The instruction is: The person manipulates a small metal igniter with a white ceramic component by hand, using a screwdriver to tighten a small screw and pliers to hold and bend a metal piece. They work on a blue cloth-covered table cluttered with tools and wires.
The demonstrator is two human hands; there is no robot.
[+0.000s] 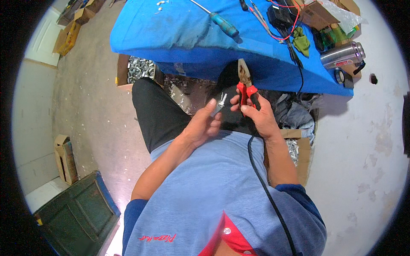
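Pinched between the thumb and fingers of my left hand (pixel 203 123) is a small silver-grey part (pixel 219 105) with thin white prongs at its upper end. My right hand (pixel 261 114) grips a pair of combination pliers (pixel 244 77) by the red and black handles, their metal jaws pointing up toward the table edge. The pliers and the part are apart, side by side above my lap. Some of the part is hidden by my left fingers.
A blue-covered table (pixel 171 32) stands ahead, bearing a screwdriver (pixel 224 24), red and black leads (pixel 279 38), a green cloth (pixel 301 42) and a steel flask (pixel 343 55). Cardboard boxes of small metal pieces sit by my left knee (pixel 142 68) and right side (pixel 293 151). A black cord (pixel 270 194) crosses my shirt.
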